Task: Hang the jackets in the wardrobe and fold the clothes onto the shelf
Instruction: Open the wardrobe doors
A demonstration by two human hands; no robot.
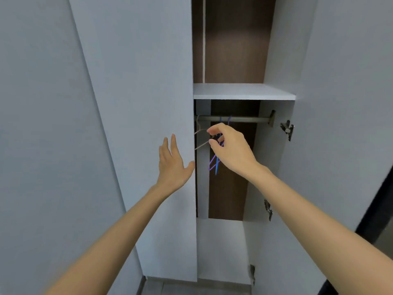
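Head view: left hand (172,160) spread against the wardrobe door (138,103); right hand (229,147) curls at the grey hanger (200,132) by its fingertips, grip unclear. Likely fetching it; next, unhook from the rail (244,119) above.

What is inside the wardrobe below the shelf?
A metal rail carrying a grey hanger, a purple hanger and a blue hanger. The right hand covers their middles, so whether it grips one is unclear. No clothes visible.

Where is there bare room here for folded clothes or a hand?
The white shelf above the rail is bare. Below, the rail's right stretch toward the hinge is free. Its left end is crowded by hangers and the right hand.
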